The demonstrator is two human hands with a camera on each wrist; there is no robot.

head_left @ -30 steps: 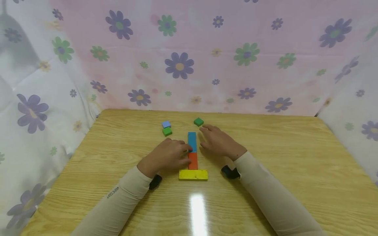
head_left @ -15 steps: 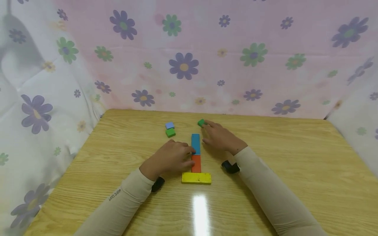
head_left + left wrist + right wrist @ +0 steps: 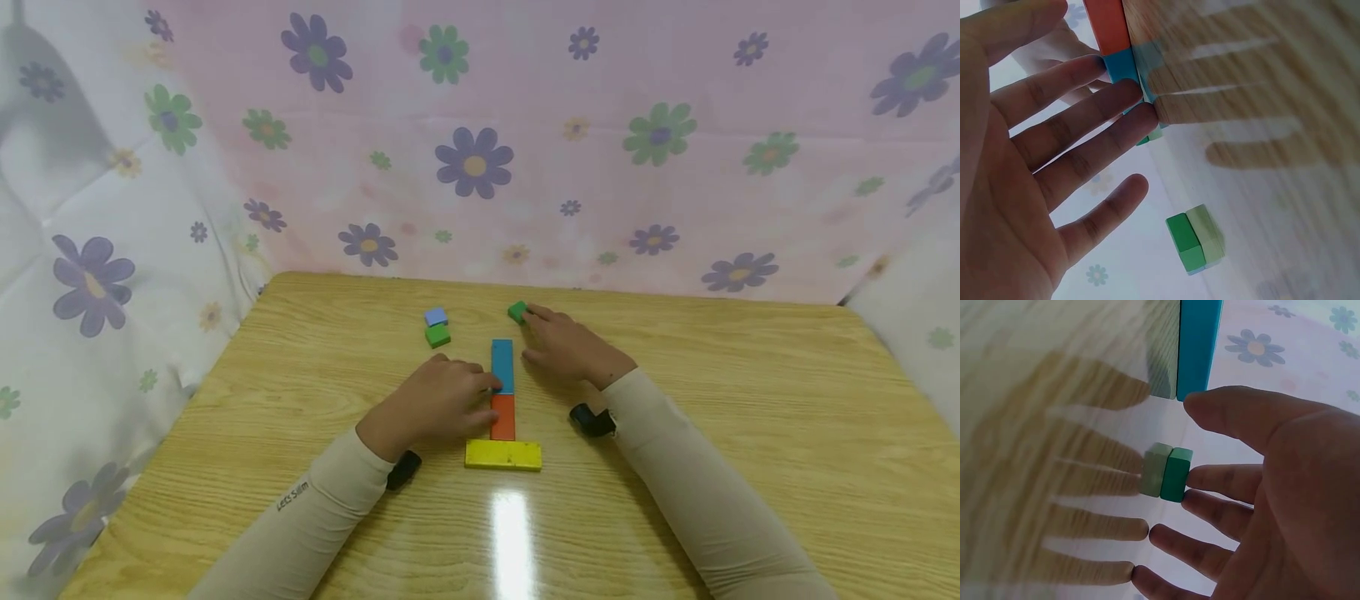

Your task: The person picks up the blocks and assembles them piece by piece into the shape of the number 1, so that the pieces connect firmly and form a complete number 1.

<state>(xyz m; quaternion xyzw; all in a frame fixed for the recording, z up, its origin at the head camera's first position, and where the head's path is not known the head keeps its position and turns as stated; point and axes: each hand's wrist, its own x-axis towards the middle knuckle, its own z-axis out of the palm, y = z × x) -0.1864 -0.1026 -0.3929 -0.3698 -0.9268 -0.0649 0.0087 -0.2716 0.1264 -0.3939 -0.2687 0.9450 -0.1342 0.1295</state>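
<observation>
At the far side of the wooden table (image 3: 675, 433), just right of the far end of the blue bar (image 3: 502, 365), my right hand (image 3: 567, 346) lies flat with straight fingers, fingertips touching the small green cube (image 3: 517, 312) but not yet closed on it. I judge the cube light, rigid and smooth-sided, likely to skid on the glossy top, so I would pinch its two opposite side faces between thumb and forefinger. My left hand (image 3: 438, 398) rests open, fingers laid against the left side where the blue bar meets the orange bar (image 3: 502, 417); the yellow bar (image 3: 502, 455) lies crosswise at the near end. Compared with a second ago, my right hand has slid farther away until it met the cube; whether the cube itself shifted I can't say, since the head view moved too.
</observation>
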